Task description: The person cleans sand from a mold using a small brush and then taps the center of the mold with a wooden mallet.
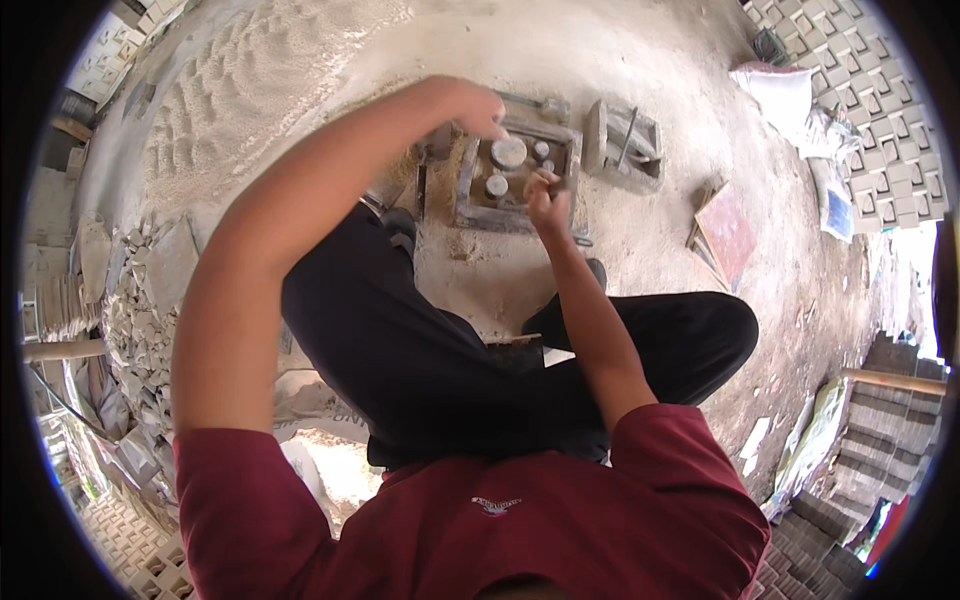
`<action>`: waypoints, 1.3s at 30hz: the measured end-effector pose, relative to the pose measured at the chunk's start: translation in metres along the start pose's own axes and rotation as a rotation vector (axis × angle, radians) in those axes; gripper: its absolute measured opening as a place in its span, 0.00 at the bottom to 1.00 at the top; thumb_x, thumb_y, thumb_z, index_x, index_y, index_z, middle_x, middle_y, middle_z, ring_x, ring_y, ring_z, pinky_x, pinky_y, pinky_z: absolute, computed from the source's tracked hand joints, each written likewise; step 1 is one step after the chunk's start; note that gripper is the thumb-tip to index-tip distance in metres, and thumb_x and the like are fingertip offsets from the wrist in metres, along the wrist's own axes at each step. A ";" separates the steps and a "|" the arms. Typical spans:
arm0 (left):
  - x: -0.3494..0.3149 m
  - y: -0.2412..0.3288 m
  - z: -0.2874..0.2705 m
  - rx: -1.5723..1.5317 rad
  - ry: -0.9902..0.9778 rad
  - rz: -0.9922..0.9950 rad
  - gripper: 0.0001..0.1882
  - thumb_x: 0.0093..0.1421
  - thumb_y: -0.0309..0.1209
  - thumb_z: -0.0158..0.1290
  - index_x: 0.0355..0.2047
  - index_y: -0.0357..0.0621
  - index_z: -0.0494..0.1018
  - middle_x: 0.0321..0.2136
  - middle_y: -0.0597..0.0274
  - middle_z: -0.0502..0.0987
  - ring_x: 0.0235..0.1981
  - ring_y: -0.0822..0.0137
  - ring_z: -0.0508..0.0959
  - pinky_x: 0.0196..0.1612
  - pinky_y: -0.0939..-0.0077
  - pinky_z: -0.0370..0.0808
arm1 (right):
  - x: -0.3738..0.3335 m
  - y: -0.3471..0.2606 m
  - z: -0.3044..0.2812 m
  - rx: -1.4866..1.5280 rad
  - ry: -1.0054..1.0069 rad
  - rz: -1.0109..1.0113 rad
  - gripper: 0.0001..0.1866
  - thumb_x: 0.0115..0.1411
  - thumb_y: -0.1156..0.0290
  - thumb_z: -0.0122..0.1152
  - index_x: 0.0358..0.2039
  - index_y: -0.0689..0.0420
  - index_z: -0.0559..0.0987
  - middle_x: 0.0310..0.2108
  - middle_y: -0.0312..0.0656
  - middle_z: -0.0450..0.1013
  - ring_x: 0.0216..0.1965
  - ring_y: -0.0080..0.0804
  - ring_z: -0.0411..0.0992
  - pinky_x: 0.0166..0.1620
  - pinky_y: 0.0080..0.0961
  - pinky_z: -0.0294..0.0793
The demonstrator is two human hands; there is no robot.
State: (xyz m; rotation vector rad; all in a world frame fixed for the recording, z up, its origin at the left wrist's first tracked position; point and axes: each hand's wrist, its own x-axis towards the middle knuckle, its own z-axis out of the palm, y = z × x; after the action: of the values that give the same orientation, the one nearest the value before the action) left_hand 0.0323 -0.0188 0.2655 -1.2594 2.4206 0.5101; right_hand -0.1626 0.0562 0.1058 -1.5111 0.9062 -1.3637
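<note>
A square wooden frame [466, 190] lies on the ground in front of my feet, its inside a dusty grey-brown. Within it are several pale round pieces: a large disc [508, 153], a smaller disc [497, 186] and a little one [542, 149]. My left hand [478, 108] reaches over the frame's far left corner, fingers curled and tips close to the large disc. Whether it holds anything is hidden. At the frame's right half, my right hand [545, 203] is closed, with a small dark shape by its fingers that I cannot make out.
Right of the frame stands a grey box [597, 145] with a thin rod [629, 135] across it. A long tool lies behind the frame. Reddish boards [726, 235] lie farther right. Sand [260, 95] spreads at far left, above broken rubble [140, 300]. Stacked blocks [850, 90] line the right.
</note>
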 end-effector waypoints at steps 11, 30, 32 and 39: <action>0.025 0.011 -0.005 0.023 0.001 0.085 0.29 0.60 0.54 0.47 0.48 0.40 0.73 0.44 0.47 0.77 0.47 0.50 0.76 0.48 0.57 0.72 | 0.009 0.001 0.000 -0.030 0.214 0.169 0.20 0.64 0.71 0.44 0.13 0.57 0.62 0.11 0.34 0.60 0.15 0.20 0.61 0.20 0.22 0.60; -0.017 -0.048 0.027 0.086 -0.132 -0.080 0.26 0.62 0.52 0.46 0.45 0.42 0.74 0.39 0.48 0.78 0.43 0.49 0.76 0.45 0.56 0.72 | 0.102 0.011 0.044 -0.120 0.183 -0.004 0.22 0.63 0.63 0.54 0.15 0.63 0.67 0.10 0.37 0.60 0.18 0.21 0.56 0.21 0.31 0.58; -0.011 -0.048 0.029 0.034 -0.137 -0.124 0.25 0.62 0.52 0.46 0.44 0.42 0.74 0.39 0.47 0.78 0.43 0.48 0.76 0.45 0.56 0.72 | 0.125 0.009 0.030 -0.344 -0.080 0.079 0.22 0.61 0.62 0.55 0.15 0.63 0.70 0.11 0.34 0.62 0.17 0.21 0.59 0.21 0.29 0.61; -0.009 -0.043 0.027 0.026 -0.134 -0.033 0.26 0.62 0.52 0.46 0.43 0.42 0.74 0.39 0.45 0.78 0.42 0.47 0.76 0.45 0.56 0.71 | 0.109 0.002 0.043 -0.049 -0.006 0.107 0.18 0.60 0.65 0.55 0.16 0.61 0.71 0.12 0.32 0.63 0.17 0.20 0.59 0.21 0.28 0.59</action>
State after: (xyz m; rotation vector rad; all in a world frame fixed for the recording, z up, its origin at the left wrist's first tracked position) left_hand 0.0771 -0.0231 0.2403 -1.2122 2.2847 0.5337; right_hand -0.1059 -0.0400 0.1419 -1.4808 1.0092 -1.2679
